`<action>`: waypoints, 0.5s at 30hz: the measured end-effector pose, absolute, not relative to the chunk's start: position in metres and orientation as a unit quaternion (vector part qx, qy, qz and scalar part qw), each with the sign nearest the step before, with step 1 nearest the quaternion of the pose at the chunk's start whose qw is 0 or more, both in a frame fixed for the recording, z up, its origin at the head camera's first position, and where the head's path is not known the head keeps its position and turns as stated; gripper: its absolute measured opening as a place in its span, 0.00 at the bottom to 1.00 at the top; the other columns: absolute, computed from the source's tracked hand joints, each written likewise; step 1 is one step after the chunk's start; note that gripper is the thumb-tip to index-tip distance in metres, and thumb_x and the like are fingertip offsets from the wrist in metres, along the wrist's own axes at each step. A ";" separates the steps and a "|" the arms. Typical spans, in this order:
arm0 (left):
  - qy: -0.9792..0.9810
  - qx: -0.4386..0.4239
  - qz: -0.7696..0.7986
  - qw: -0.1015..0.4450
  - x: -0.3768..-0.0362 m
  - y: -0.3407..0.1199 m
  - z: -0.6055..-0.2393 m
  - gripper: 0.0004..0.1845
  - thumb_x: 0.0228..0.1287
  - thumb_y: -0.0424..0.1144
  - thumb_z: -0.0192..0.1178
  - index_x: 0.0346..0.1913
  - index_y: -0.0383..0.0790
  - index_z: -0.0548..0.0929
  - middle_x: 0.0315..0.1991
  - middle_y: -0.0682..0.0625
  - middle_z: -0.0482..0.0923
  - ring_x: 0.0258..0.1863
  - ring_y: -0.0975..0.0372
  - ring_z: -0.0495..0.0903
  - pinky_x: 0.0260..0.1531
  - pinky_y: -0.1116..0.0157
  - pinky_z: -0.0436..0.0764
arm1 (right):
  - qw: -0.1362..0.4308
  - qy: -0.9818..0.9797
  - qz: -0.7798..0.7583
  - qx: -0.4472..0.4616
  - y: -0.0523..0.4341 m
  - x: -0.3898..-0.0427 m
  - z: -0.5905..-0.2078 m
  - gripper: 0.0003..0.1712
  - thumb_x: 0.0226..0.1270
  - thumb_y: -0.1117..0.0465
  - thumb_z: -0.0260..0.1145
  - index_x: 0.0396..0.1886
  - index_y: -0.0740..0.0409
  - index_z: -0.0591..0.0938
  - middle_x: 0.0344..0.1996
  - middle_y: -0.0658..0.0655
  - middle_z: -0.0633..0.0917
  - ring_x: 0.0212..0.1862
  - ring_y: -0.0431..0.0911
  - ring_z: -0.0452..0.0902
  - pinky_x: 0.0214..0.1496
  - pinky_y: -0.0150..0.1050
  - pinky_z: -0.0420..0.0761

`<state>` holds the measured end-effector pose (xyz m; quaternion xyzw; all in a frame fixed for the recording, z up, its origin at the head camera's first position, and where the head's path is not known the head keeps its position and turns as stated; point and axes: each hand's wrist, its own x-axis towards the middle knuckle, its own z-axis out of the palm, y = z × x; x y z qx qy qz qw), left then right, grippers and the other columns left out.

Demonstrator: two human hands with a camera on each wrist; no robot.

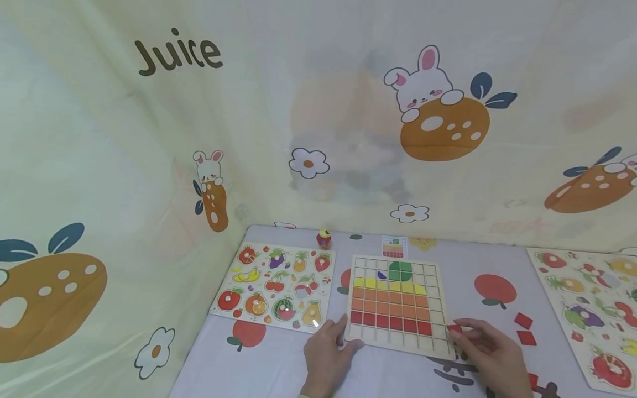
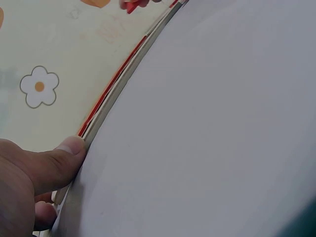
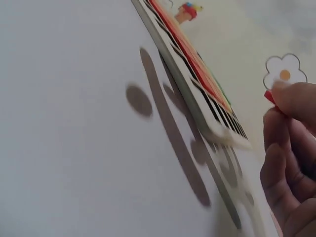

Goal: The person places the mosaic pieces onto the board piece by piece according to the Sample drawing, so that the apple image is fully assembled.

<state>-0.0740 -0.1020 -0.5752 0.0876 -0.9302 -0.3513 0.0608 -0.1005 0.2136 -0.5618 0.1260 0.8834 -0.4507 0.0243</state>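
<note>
At grid board [image 1: 398, 301] right corner, right hand [image 1: 490, 351] fingers [image 1: 465, 330] pinch red tile [image 1: 454, 328].

Lighting: soft, even and bright, diffused through the pale backdrop cloth [image 1: 318, 110]; no hard glare. Shadows: faint, falling just under the hands and the grid board [image 1: 395, 301]. Head view: sharp at centre, wide-angle bowing toward the edges. Left wrist view: washed-out, hazy, low contrast. Right wrist view: close range, soft focus, board edge and fingers [image 3: 291, 148] blurred.
</note>
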 end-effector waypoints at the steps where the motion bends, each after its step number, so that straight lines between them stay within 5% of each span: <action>1: -0.930 0.087 -0.352 0.061 -0.074 -0.102 -0.575 0.35 0.54 0.55 0.81 0.66 0.52 0.86 0.23 0.65 0.66 0.21 0.74 0.60 0.27 0.72 0.63 | 0.031 0.881 -0.453 0.128 0.211 -0.100 -0.560 0.35 0.63 0.38 0.79 0.63 0.52 0.84 0.35 0.53 0.92 0.32 0.41 0.84 0.35 0.28 0.82; 7: -0.931 0.085 -0.350 0.062 -0.074 -0.102 -0.576 0.35 0.54 0.56 0.81 0.66 0.52 0.86 0.23 0.65 0.66 0.21 0.74 0.60 0.27 0.72 0.62 | 0.064 0.867 -0.477 0.130 0.185 -0.100 -0.553 0.41 0.58 0.37 0.82 0.65 0.54 0.84 0.44 0.57 0.92 0.40 0.44 0.86 0.38 0.28 0.83; 15: -0.931 0.080 -0.353 0.055 -0.074 -0.103 -0.574 0.35 0.56 0.55 0.80 0.67 0.52 0.85 0.24 0.66 0.66 0.22 0.74 0.61 0.28 0.72 0.63 | 0.063 0.852 -0.515 0.064 0.150 -0.106 -0.550 0.32 0.64 0.46 0.81 0.65 0.52 0.86 0.49 0.57 0.92 0.46 0.40 0.87 0.47 0.25 0.82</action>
